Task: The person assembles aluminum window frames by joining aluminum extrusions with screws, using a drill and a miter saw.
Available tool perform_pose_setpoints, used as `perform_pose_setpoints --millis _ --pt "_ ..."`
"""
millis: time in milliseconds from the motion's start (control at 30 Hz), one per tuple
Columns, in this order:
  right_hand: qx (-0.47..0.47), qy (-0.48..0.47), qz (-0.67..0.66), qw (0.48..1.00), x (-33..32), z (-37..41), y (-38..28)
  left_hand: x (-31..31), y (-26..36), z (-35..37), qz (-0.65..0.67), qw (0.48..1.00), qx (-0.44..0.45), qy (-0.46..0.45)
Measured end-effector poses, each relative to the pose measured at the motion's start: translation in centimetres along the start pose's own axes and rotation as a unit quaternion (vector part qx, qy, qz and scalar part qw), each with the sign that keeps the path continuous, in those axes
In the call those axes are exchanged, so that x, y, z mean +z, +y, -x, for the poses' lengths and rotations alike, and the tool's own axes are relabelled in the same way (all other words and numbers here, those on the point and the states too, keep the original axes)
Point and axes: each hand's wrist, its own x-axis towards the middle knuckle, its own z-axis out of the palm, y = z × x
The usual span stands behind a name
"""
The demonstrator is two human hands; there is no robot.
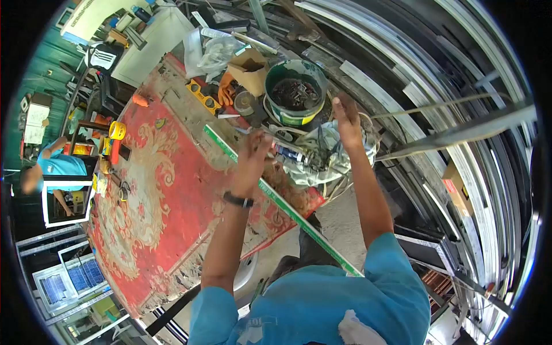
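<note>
A long green and white strip [305, 224] runs diagonally from the red patterned table to the front of my blue shirt. My left hand [253, 152] is over the strip near the table's edge, fingers bent; whether they grip anything is hidden. My right hand [347, 118] is raised beside the green bucket [295, 92], its fingers stretched out and nothing in them. Between my hands, tools lie on a pale plastic bag [322, 164].
The red carpet-covered table [190, 190] spreads to the left, with a yellow level [202, 96], orange gloves [226, 89] and a cardboard box [248, 69] at its back. Metal profiles [460, 144] line the right. Another person [57, 164] is at the far left.
</note>
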Motion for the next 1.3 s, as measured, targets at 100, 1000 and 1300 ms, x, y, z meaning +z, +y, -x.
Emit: perform_pose_setpoints --millis 100,1000,1300 --pt "0.010 -0.016 -0.066 0.998 1.5 -4.6 1.5 0.7 -1.1 -8.9 -0.009 0.999 0.030 0.014" --pt "-0.209 -0.253 -0.142 0.934 19.1 19.4 -15.6 -17.2 2.1 13.7 0.243 0.956 0.131 0.097" --pt "0.083 -0.397 -0.199 0.892 26.2 32.0 -4.6 -25.6 -9.4 27.0 0.267 0.931 0.026 0.246"
